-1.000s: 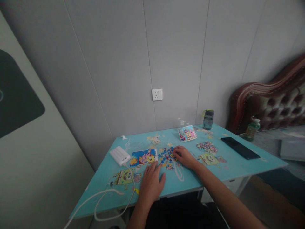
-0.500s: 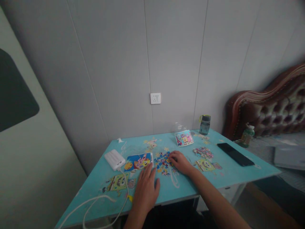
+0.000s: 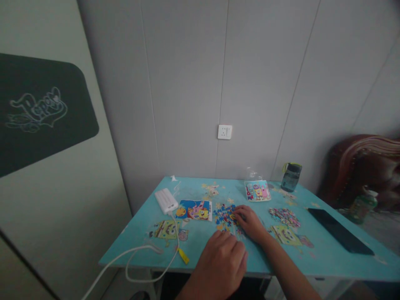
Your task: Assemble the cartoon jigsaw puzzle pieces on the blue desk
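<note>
My right hand (image 3: pixel 249 221) rests at the right edge of a loose pile of blue, yellow and red puzzle pieces (image 3: pixel 223 213). Its thumb and fingers are pinched together over a puzzle piece at the pile. Nearer to me, my left hand (image 3: pixel 223 260) is raised over the front part of the table with its fingers curled into a loose fist. Whatever it may hold is hidden behind the knuckles. Left of the pile lies a picture card (image 3: pixel 194 210) with cartoon figures on blue, apart from both hands.
A second pile of pinkish puzzle pieces (image 3: pixel 284 217) lies on the right of the blue table (image 3: pixel 140 233). Behind it are a cartoon packet (image 3: pixel 258 191) and a dark bottle (image 3: pixel 291 177). A black phone (image 3: pixel 340 231) lies far right, a white power bank (image 3: pixel 166 201) with a cable at left.
My left hand has lifted off the table beside the picture card, come nearer and curled up. My right hand stays at the pile. The camera view has turned left.
</note>
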{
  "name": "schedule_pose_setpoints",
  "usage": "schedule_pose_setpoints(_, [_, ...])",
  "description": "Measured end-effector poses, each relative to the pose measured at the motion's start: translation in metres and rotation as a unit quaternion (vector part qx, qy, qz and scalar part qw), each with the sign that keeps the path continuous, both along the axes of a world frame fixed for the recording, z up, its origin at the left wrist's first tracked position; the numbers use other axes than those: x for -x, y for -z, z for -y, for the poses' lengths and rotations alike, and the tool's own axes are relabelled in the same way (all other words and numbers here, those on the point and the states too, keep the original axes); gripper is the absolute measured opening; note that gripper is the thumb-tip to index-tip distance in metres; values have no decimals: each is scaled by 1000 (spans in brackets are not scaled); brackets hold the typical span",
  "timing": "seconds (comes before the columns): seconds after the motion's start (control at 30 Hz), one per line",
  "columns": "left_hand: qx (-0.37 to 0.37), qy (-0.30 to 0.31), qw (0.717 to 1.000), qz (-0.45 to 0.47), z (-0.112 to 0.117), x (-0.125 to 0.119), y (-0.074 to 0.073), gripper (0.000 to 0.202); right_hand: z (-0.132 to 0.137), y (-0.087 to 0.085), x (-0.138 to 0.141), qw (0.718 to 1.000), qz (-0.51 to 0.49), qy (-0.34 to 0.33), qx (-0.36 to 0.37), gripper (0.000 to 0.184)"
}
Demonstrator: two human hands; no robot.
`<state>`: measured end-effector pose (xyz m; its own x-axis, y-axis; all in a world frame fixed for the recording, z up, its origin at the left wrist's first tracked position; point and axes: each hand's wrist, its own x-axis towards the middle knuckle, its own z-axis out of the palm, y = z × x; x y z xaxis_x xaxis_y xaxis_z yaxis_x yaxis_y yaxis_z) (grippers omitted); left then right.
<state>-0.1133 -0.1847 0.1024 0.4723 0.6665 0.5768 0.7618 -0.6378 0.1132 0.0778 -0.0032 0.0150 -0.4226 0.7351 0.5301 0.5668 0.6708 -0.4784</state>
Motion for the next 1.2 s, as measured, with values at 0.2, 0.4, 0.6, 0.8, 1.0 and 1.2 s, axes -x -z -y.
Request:
schedule_pose_setpoints(0.2, [58, -96, 991, 66, -50, 5, 61, 25, 1, -1, -1, 1000, -5, -4, 4, 23])
schedule_pose_setpoints(0.4, [82, -80, 991, 68, -61, 7, 84, 42, -2, 1, -2, 1000, 10, -7, 13, 25])
schedule_pose_setpoints(0.6, [95, -75, 991, 64, -60, 7, 85, 39, -3, 2, -3, 1000, 9, -4, 16, 25])
schedule_pose_setpoints(0.8, [99, -78, 990, 64, -62, 6, 88, 39, -3, 2, -2, 1000, 9, -1, 15, 26])
schedule_pose_setpoints(1.0, [101, -81, 991, 42, -62, 8, 86, 42, -2, 0, -2, 1000, 8, -3, 18, 25])
schedule_pose_setpoints(1.2, [94, -76, 992, 43, -61, 10, 84, 47, 4, -5, 0, 1000, 3, -2, 18, 25])
